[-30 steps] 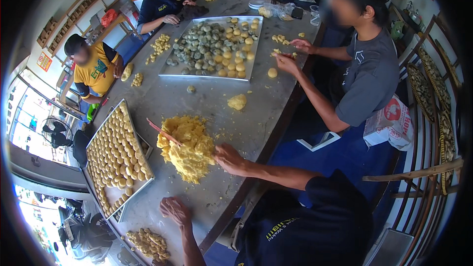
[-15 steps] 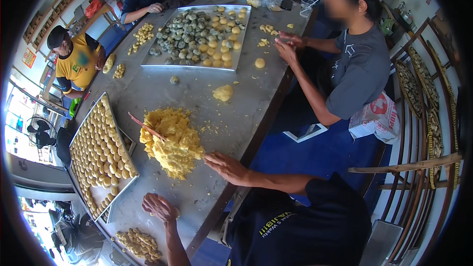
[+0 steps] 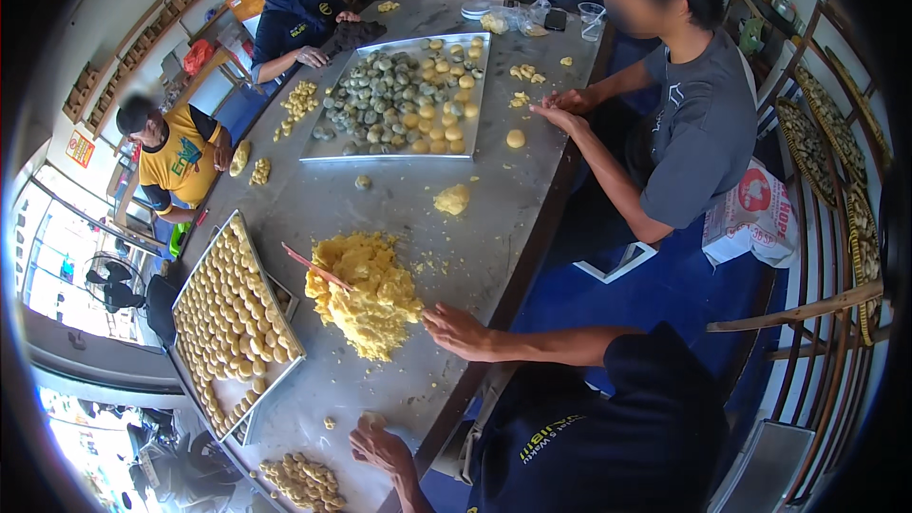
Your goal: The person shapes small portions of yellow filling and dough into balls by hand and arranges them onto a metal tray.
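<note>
A mound of crumbly yellow dough lies on the metal table, a reddish stick stuck in its top. My right hand rests beside the mound, fingers stretched out with their tips at its right edge; I see nothing held. Nearer me, my left hand is low over the table with curled fingers. A pale round piece shows at its upper edge; what the fingers hold is too small to make out. Left of that hand sit a small dough lump and a pile of small dough pieces.
A tray of round yellow pieces stands at left, overlapping another tray. Farther off is a tray of grey-green and yellow balls. A dough lump lies mid-table. A person in grey works at right; two others sit at the far left.
My left hand has moved right along the near table, uncovering the small dough lump. My right hand stays at the mound. The whole view has shifted, so things appear farther right and lower.
</note>
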{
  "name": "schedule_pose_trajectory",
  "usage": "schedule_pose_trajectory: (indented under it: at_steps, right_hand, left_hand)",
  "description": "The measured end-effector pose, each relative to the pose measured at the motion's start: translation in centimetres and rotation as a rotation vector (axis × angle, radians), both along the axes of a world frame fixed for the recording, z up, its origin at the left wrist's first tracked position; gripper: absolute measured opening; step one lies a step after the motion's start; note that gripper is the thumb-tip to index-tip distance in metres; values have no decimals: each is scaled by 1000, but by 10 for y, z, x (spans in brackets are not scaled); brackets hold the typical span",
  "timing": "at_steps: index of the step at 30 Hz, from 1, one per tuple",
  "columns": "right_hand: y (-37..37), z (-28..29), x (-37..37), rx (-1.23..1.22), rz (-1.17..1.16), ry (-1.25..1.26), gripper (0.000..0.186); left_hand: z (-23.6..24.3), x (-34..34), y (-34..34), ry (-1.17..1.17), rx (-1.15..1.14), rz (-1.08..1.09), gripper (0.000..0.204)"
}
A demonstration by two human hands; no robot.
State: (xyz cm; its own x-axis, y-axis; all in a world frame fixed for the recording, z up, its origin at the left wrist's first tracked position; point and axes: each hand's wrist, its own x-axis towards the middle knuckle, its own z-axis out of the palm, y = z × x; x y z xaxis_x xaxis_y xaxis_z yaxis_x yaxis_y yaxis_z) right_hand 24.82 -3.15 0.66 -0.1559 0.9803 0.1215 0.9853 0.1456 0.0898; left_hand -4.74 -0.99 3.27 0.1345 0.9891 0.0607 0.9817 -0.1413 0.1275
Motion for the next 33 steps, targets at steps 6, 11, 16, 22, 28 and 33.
schedule_pose_trajectory:
  at_steps: [6,11,16,22,28,33]
  right_hand:
    - [12,-8,17,93,93,572,20]
    - [12,17,-5,-2,43,1021,31]
    - [19,34,-67,46,81,1287,36]
    - [30,34,-74,227,136,1273,13]
    - [28,30,-96,142,305,1275,9]
    - [25,29,-106,-93,206,964,11]
  left_hand:
    - [-37,-26,23,-629,127,22,30]
    - [-16,14,21,-1210,-63,142,41]
    - [8,76,15,-1479,-218,-7,43]
    - [6,69,29,-1187,-322,-53,30]
    - [-46,62,34,-778,86,-162,31]
    - [-32,68,26,-760,14,-74,32]
